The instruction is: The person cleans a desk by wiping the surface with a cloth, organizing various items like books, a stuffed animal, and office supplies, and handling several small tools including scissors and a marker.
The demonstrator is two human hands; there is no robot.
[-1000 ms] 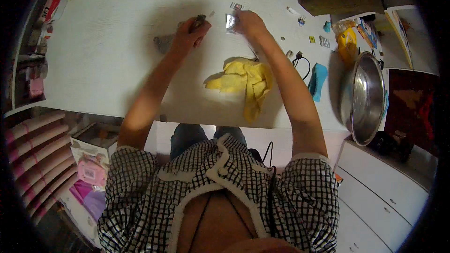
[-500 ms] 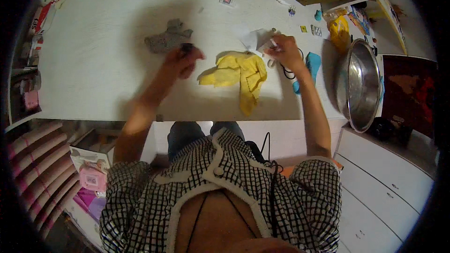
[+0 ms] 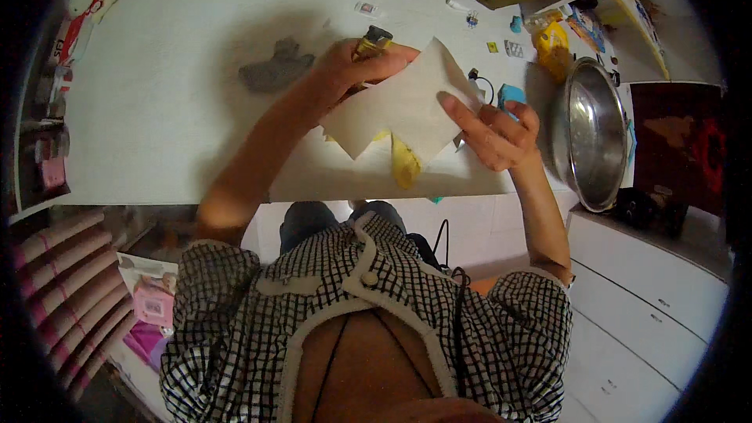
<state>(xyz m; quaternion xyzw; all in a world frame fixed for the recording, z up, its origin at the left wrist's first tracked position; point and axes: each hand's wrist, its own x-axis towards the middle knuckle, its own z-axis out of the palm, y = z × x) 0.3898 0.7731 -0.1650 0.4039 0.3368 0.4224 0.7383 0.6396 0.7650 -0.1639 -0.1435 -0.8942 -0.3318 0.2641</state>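
Above the tabletop (image 3: pixel 172 125), the left hand (image 3: pixel 354 70) is gripping a dark-topped object (image 3: pixel 373 41) and apparently touching the white sheet (image 3: pixel 407 106), whose right side the right hand (image 3: pixel 500 133) is pinching. The sheet is partly hiding the yellow cloth (image 3: pixel 405 166); uneven pulling might be risking a tear, and a divided left grip, a dropped object.

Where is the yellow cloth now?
In the head view, the yellow cloth lies centrally near the table's front edge, mostly hidden by the white sheet.
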